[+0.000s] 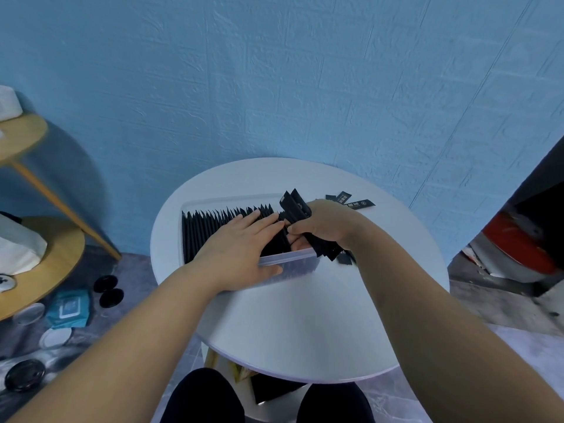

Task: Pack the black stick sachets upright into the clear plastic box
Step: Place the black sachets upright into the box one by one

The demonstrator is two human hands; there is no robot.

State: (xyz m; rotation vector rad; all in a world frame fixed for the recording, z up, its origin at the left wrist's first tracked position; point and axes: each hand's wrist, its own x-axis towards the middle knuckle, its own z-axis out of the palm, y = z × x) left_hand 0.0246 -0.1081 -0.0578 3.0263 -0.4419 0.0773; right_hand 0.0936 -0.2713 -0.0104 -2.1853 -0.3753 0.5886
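Your left hand lies flat at frame centre, fingers straight, pressing on the row of packed black stick sachets inside the clear rectangular plastic box on the round white table. Your right hand, fingers curled, grips a bundle of black stick sachets over the box's right end. The bundle's long axis runs tilted, upper left to lower right, not upright. The free slot appears to lie just under your right fingertips, between both hands. Loose black sachets lie beyond, upper right.
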